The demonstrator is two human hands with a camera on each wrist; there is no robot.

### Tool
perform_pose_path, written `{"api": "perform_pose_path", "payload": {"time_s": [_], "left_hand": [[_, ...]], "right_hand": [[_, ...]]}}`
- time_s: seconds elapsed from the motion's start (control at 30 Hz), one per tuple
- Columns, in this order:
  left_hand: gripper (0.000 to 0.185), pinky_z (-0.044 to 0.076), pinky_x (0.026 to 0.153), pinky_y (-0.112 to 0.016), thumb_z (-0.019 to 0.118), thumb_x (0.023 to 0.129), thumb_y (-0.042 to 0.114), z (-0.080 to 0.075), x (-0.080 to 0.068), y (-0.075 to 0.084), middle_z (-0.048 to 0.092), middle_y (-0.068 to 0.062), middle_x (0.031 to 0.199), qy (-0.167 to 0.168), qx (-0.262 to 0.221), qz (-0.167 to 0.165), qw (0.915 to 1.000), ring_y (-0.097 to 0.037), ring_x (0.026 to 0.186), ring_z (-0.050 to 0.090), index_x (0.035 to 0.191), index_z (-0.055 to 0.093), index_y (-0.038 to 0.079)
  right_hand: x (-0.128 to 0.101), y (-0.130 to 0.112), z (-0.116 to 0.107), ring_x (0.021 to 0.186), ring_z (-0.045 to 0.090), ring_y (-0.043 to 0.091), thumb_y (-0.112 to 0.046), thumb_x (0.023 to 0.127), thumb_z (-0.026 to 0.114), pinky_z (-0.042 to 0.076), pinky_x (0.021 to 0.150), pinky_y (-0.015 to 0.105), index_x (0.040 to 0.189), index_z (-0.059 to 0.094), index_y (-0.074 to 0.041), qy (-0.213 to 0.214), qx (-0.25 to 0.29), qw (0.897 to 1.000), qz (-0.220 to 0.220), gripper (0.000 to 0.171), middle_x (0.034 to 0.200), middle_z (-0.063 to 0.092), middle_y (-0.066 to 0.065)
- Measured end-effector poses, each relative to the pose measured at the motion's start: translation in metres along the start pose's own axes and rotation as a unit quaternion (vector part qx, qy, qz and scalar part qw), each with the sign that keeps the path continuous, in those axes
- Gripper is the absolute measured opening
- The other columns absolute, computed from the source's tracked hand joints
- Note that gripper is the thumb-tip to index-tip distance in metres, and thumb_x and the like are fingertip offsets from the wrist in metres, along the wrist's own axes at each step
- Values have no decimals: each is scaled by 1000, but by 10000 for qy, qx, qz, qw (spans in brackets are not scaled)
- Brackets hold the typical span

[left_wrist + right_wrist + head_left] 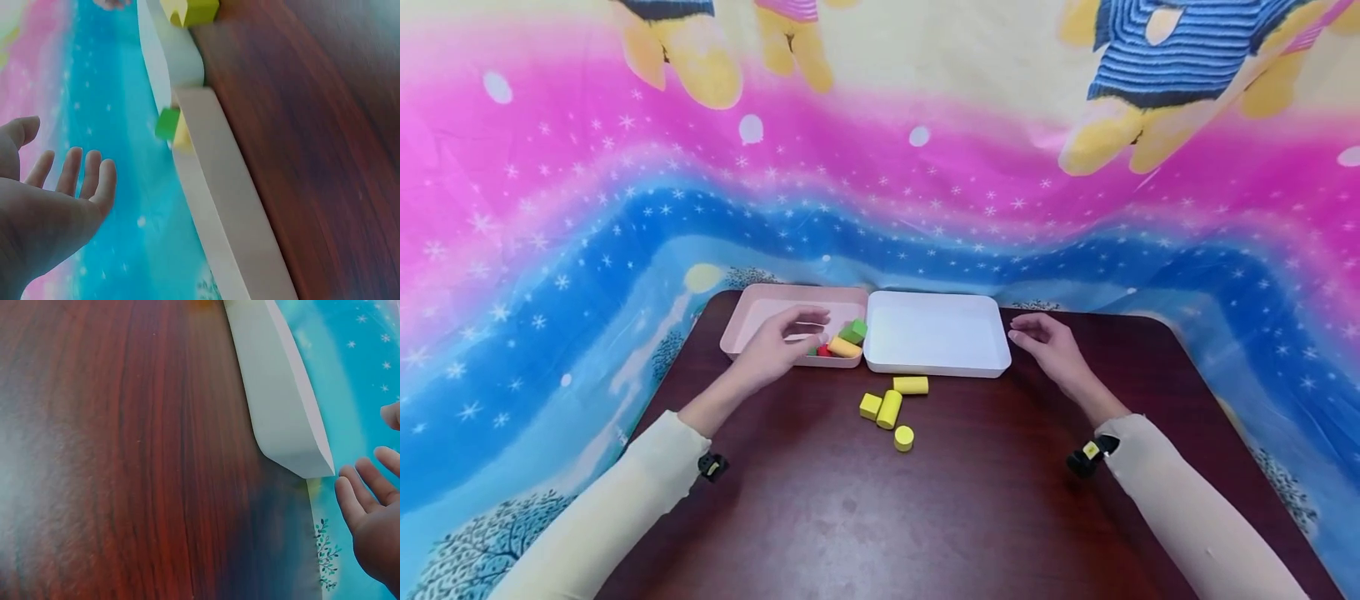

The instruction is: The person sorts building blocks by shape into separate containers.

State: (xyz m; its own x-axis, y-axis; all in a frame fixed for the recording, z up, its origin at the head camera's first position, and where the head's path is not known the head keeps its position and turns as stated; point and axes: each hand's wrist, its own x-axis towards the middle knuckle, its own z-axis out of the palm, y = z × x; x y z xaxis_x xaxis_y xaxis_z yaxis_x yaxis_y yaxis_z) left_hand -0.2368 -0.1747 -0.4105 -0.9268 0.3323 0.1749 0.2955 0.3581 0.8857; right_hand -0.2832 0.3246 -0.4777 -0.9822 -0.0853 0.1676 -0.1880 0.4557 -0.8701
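Observation:
Over the pink tray point(752, 312) hangs my left hand point(782, 337), its fingers relaxed and holding nothing. Inside that tray lie a green block point(853, 332), an orange-yellow cylinder point(845, 347) and a red block point(824, 350), partly covered by the hand. My right hand point(1051, 343) is just right of the white tray point(937, 333), fingers loose, nothing in its grasp. In front of the trays are yellow blocks: a cube point(870, 406), a lying cylinder point(911, 385), a tilted cylinder point(889, 409) and a short cylinder point(904, 438).
Both trays stand side by side near the back edge of the dark wooden table point(850, 517). A patterned cloth point(880, 200) hangs behind and around the table. Each wrist wears a black strap, such as the right wrist strap point(1092, 454).

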Motion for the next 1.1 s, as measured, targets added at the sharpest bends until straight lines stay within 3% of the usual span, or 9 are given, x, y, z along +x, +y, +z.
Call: {"api": "perform_pose_path", "payload": {"time_s": [0.17,0.27,0.43,0.63,0.87,1.1], "left_hand": [[50,52,111,-53,78,100,26,22,-4,1,64,-9,143,-347,90,-23,9994,-36,133,61,145,62,12],[52,50,113,-57,80,98,26,34,-8,-1,64,-11,143,-500,-9,-107,9987,-38,134,60,145,62,11],[54,49,113,-57,82,96,21,53,-14,-8,66,-13,140,-740,-10,-38,9973,-37,134,60,144,62,7],[55,54,110,-49,83,95,22,70,-18,-20,65,-12,141,-1008,459,-5,9938,-28,131,61,144,63,11],[53,53,112,-48,83,94,16,85,-18,-29,65,-10,142,-1243,382,-33,9915,-27,131,62,142,63,11],[51,54,110,-47,84,93,13,94,-17,-41,66,-7,139,-1245,310,-210,9915,-26,131,62,140,64,10]], "right_hand": [[7,-4,3,116,62,17,-31,106,69,55,96,18,145,57,3,-34,343,9991,264,53,139,61,22],[11,-4,5,118,61,18,-30,107,67,57,105,33,150,52,4,-88,653,9968,451,57,143,56,24],[18,2,10,131,57,28,-31,108,64,47,115,56,156,45,3,-102,1029,9916,771,61,151,50,24],[26,12,18,141,50,40,-32,108,64,45,117,57,158,43,0,-13,1354,9848,1084,63,153,48,24],[32,16,24,141,50,41,-32,110,61,45,117,58,159,43,-2,102,1410,9817,1279,60,154,47,25],[37,21,29,140,51,38,-32,111,58,51,110,55,159,45,-5,127,1271,9812,1446,57,155,50,23]]}}
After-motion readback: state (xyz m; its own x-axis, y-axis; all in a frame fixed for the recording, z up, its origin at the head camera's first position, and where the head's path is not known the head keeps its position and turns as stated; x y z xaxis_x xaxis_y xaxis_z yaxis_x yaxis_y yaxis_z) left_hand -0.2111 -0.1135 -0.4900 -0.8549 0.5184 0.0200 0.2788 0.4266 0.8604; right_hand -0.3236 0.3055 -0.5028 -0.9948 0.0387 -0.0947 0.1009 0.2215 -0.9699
